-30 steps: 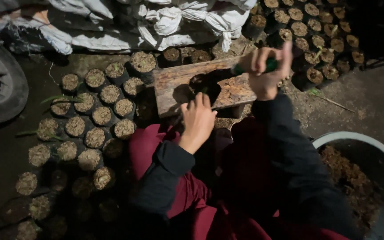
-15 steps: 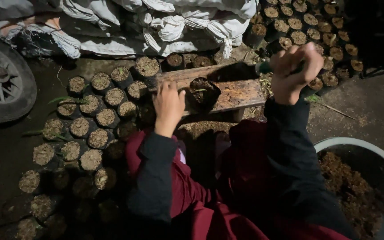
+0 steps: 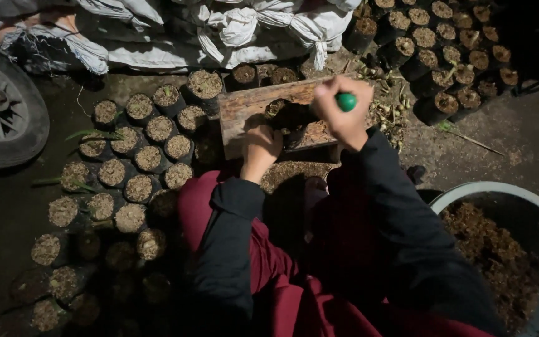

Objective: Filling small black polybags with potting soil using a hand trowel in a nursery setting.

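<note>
At frame centre, the small black bag [image 3: 285, 118] on the wooden board [image 3: 244, 106] is steadied by the left hand [image 3: 260, 150]; whether it is gripped cannot be told. The green-handled tool [image 3: 346, 102], clenched in the right hand [image 3: 343, 111], should be driven in vertically.

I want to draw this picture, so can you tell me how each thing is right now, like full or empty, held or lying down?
Left hand: resting on the wooden block.
Right hand: closed around the green handle.
Green handle: gripped, mostly hidden.
Wooden block: lying flat, with a dark hollow.
Small black pots: upright, filled with soil.
White basin: holding soil mix.
White sacks: tied shut.
</note>
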